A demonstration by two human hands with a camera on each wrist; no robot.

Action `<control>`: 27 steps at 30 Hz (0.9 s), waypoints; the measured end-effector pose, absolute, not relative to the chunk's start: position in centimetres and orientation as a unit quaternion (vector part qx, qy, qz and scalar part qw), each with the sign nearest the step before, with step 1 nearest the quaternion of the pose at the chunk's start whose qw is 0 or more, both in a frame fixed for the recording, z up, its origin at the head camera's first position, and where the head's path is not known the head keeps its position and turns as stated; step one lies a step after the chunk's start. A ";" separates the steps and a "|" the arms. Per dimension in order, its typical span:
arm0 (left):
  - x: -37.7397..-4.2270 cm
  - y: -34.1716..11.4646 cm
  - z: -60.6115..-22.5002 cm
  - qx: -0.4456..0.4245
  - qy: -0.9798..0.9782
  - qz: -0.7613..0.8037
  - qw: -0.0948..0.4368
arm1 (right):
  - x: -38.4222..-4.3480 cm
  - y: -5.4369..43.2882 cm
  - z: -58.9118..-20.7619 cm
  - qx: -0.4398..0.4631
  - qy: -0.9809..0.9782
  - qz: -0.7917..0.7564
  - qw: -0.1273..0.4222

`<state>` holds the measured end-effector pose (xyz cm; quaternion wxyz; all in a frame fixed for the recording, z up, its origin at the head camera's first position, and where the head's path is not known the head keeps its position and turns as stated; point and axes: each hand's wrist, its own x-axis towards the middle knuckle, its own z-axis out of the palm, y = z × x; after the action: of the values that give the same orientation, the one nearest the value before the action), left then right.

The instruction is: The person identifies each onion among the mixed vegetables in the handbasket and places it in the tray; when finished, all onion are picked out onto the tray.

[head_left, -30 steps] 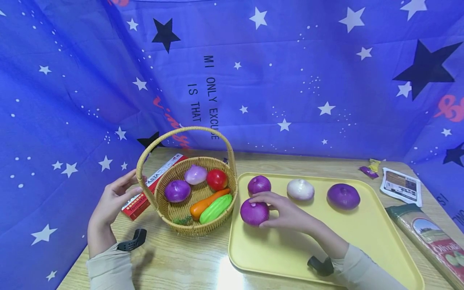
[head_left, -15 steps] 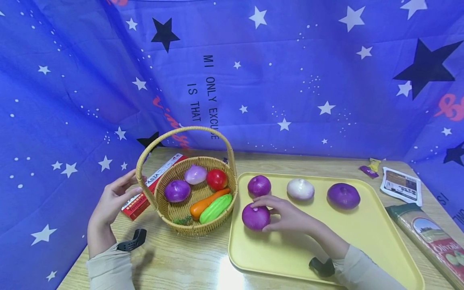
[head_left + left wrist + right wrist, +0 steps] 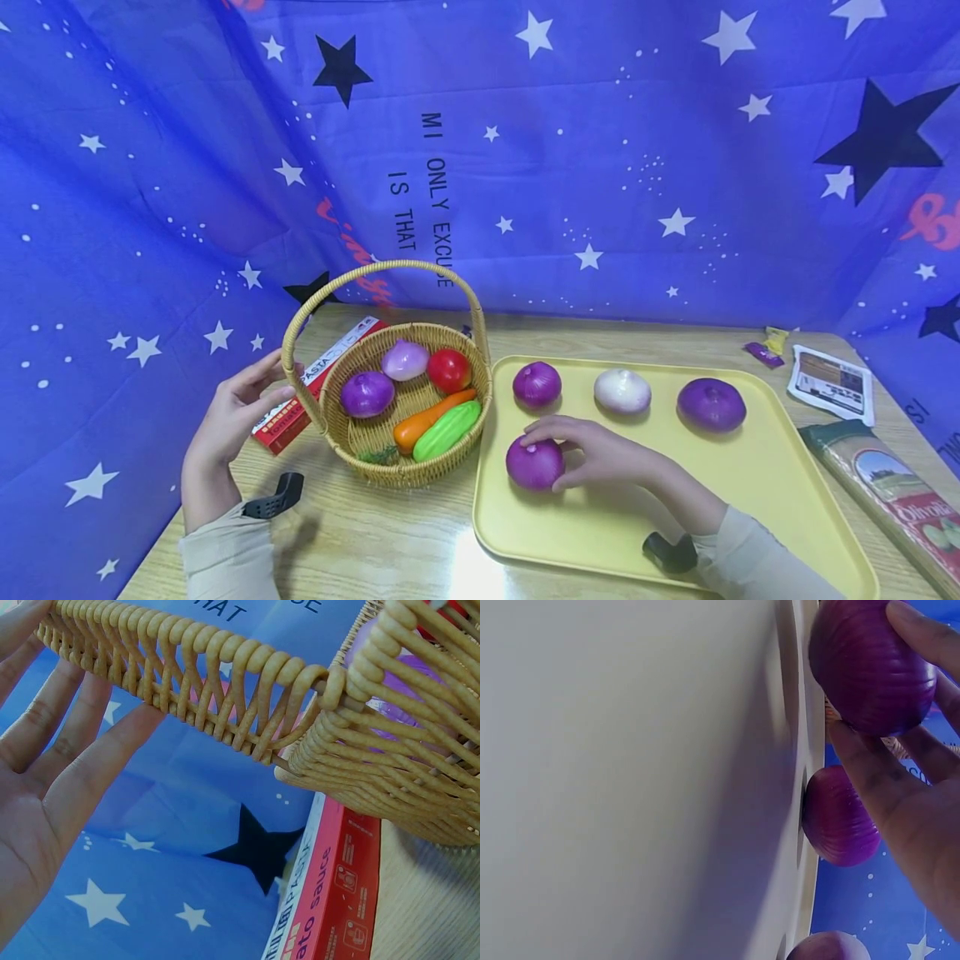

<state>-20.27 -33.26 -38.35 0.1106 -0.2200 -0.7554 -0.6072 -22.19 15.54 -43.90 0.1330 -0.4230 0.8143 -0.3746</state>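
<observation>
Yellow tray (image 3: 765,475) | right hand (image 3: 600,454) holds onion (image 3: 532,467) | left rim (image 3: 477,475) near, right far

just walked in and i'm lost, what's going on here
A person's right hand grips a purple onion at the left end of a yellow tray, while the left hand touches the handle of a wicker basket. Another purple onion, a white vegetable and a dark purple vegetable sit on the tray. The basket holds a carrot, a green vegetable, a round red item and two purple vegetables.
</observation>
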 end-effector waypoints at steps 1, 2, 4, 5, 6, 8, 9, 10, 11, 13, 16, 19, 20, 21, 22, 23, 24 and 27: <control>-20.3 -33.3 -38.4 -0.220 -0.755 -0.608 0.110 | -22.2 15.6 -43.9 -0.425 0.814 -0.372 0.137; -20.3 -33.3 -38.4 -0.219 -0.754 -0.609 0.110 | -22.1 15.6 -43.9 -0.427 0.814 -0.368 0.142; -20.3 -33.3 -38.4 -0.221 -0.754 -0.610 0.109 | -22.1 15.7 -43.9 -0.427 0.813 -0.364 0.153; -20.3 -33.3 -38.4 -0.222 -0.753 -0.610 0.109 | -22.0 15.8 -43.9 -0.428 0.814 -0.360 0.158; -20.3 -33.3 -38.4 -0.221 -0.753 -0.610 0.109 | -22.0 15.8 -44.0 -0.427 0.814 -0.360 0.163; -20.3 -33.3 -38.4 -0.222 -0.752 -0.611 0.108 | -22.0 15.9 -44.1 -0.430 0.812 -0.357 0.168; -20.3 -33.2 -38.4 -0.222 -0.753 -0.610 0.108 | -22.0 15.9 -44.1 -0.432 0.809 -0.360 0.172; -20.3 -33.3 -38.4 -0.224 -0.752 -0.611 0.108 | -22.0 16.0 -44.2 -0.435 0.805 -0.363 0.176; -20.3 -33.3 -38.4 -0.224 -0.753 -0.610 0.108 | -22.0 16.0 -44.3 -0.439 0.801 -0.366 0.179; -20.3 -33.2 -38.4 -0.222 -0.753 -0.610 0.107 | -22.0 16.1 -44.4 -0.445 0.793 -0.371 0.187; -20.3 -33.2 -38.4 -0.221 -0.754 -0.609 0.108 | -22.0 16.1 -44.5 -0.453 0.781 -0.380 0.198; -20.3 -33.2 -38.3 -0.222 -0.753 -0.610 0.109 | -21.9 16.2 -44.4 -0.458 0.777 -0.381 0.203; -20.3 -33.2 -38.3 -0.222 -0.753 -0.609 0.109 | -21.8 16.2 -44.4 -0.459 0.777 -0.380 0.204; -20.3 -33.2 -38.3 -0.222 -0.753 -0.610 0.110 | -21.8 16.2 -44.3 -0.460 0.778 -0.376 0.204; -20.3 -33.2 -38.3 -0.222 -0.752 -0.611 0.109 | -21.7 16.2 -44.2 -0.460 0.778 -0.375 0.206; -20.3 -33.2 -38.3 -0.223 -0.751 -0.611 0.109 | -21.6 16.2 -44.1 -0.460 0.779 -0.374 0.207; -20.3 -33.2 -38.3 -0.224 -0.751 -0.612 0.109 | -21.6 16.2 -44.1 -0.460 0.779 -0.372 0.207; -20.3 -33.1 -38.3 -0.222 -0.749 -0.615 0.107 | -21.4 16.2 -43.9 -0.462 0.776 -0.374 0.211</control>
<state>-20.25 -33.07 -38.28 0.1071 -0.2224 -0.7491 -0.6147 -21.41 16.19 -43.94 0.2111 -0.4618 0.7763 -0.3737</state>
